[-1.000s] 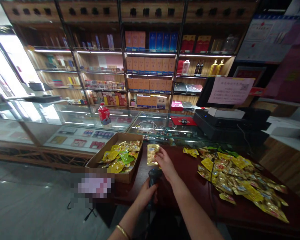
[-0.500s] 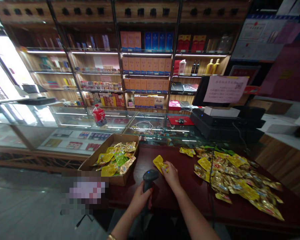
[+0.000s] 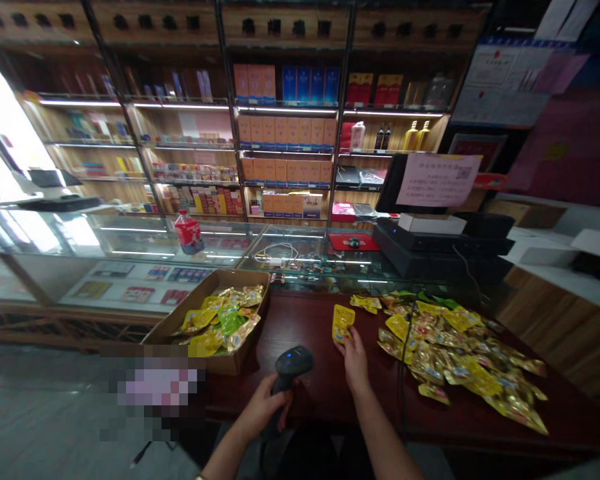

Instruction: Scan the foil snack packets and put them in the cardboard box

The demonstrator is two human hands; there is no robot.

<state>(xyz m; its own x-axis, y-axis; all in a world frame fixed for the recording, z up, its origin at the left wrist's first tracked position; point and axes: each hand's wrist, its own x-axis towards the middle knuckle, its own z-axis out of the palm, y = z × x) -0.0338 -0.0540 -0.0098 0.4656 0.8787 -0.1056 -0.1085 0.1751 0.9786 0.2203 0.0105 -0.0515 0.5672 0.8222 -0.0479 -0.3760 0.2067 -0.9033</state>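
One carton [image 3: 225,364] — gold, yellow, green packets [image 3: 230,320] inside | left grip [image 3: 261,404] clamped on scanner [image 3: 294,361] | right grip [image 3: 355,357] pinching yellow sachet [image 3: 343,321]

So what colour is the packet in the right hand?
The packet shows a yellow side, best seen in the head view.

The packet [image 3: 343,320] in the right fingers [image 3: 356,343] is yellow; the scanner [image 3: 295,361] in the left fingers [image 3: 279,399] is dark grey with a blue light [image 3: 289,355]. Beneath both, the tabletop [image 3: 300,321] is deep reddish brown. Right of the fingers, the heap [image 3: 437,357] mixes gold and yellow; to their left, the carton [image 3: 233,363] is brown.
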